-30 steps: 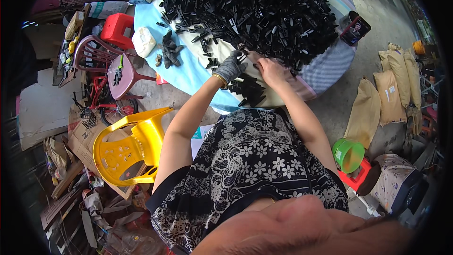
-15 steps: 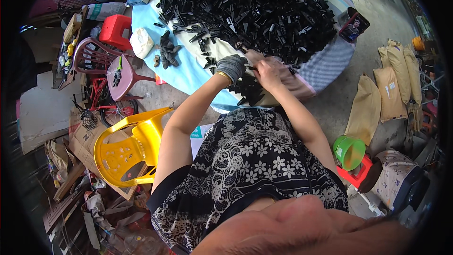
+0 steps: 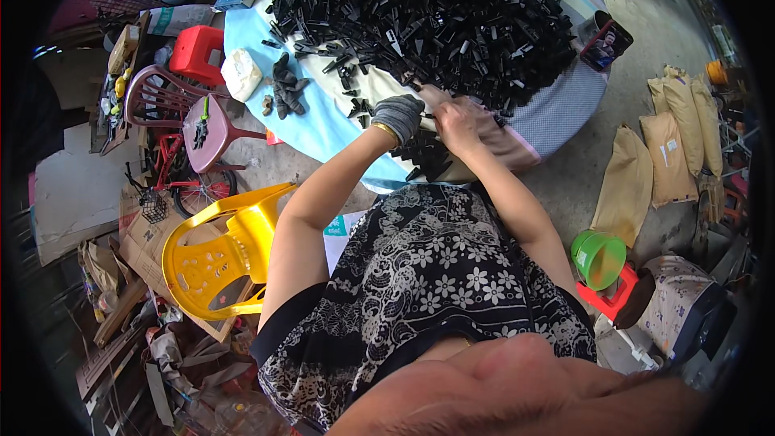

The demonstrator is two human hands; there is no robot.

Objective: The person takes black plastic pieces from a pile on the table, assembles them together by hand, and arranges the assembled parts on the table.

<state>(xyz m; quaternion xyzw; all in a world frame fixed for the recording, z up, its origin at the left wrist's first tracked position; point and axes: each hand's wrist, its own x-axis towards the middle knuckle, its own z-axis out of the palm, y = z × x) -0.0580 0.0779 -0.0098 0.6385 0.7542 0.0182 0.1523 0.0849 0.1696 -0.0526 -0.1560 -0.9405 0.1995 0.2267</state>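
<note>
Both hands close tog. over the cloth-covered counter (image 3: 339, 141), nr edge of a big heap of blk plastic pcs (image 3: 436, 24).
L hand (image 3: 397, 116), in grey glove, fingers curled in; R hand (image 3: 458, 126), bare, fingers bent narrow, tips just beside L — can't tell what either holds, grip's hidden/too small. Main heap on far side of counter; smaller pile (image 3: 428, 157) of blk pcs just below hands, nr the person's edge. Grey glove (image 3: 287, 87) lies to the L, w/ white bag (image 3: 241, 74) beside; phone (image 3: 606, 45) at R edge.

L hand (image 3: 398, 115) gloved; R hand (image 3: 458, 126) bare
</note>
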